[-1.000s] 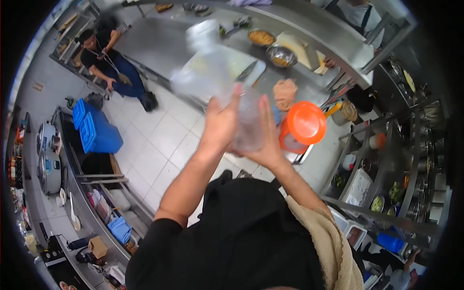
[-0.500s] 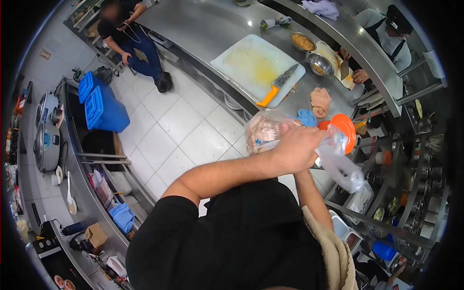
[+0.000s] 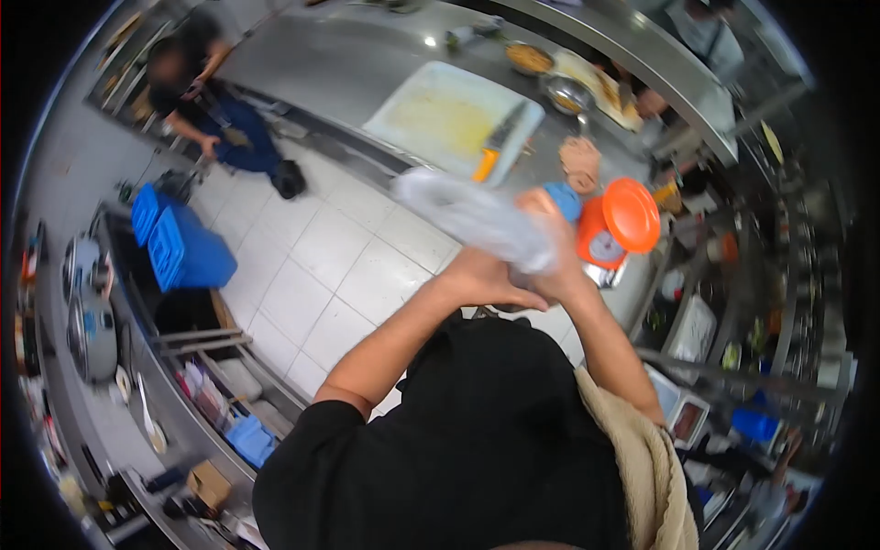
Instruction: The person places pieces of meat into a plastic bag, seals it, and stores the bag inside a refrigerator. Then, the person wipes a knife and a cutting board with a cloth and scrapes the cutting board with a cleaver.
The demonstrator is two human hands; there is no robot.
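Note:
A clear plastic bag (image 3: 472,215), blurred by motion, is held between both hands in front of the body. My left hand (image 3: 486,278) presses on its lower end with the thumb stretched toward the right. My right hand (image 3: 550,234) is wrapped round the bag's other side. Its contents are mostly hidden by the hands. Just right of my right hand stands an orange scale (image 3: 600,234) with a round orange plate (image 3: 631,214). A blue cloth (image 3: 563,200) lies beside it. Beyond the bag, a knife with an orange handle (image 3: 487,163) rests on a white cutting board (image 3: 431,115).
A steel counter (image 3: 339,69) holds metal bowls (image 3: 566,93) and a pinkish cloth (image 3: 579,163). One person (image 3: 220,110) sits at the upper left; a co-worker (image 3: 710,41) stands behind the counter. Blue bins (image 3: 192,247) stand left, steel shelves (image 3: 761,275) right.
The bag has swung from the right to the front left of my hands. My left arm has drawn back left, and both hands now meet round the bag. The view has shifted.

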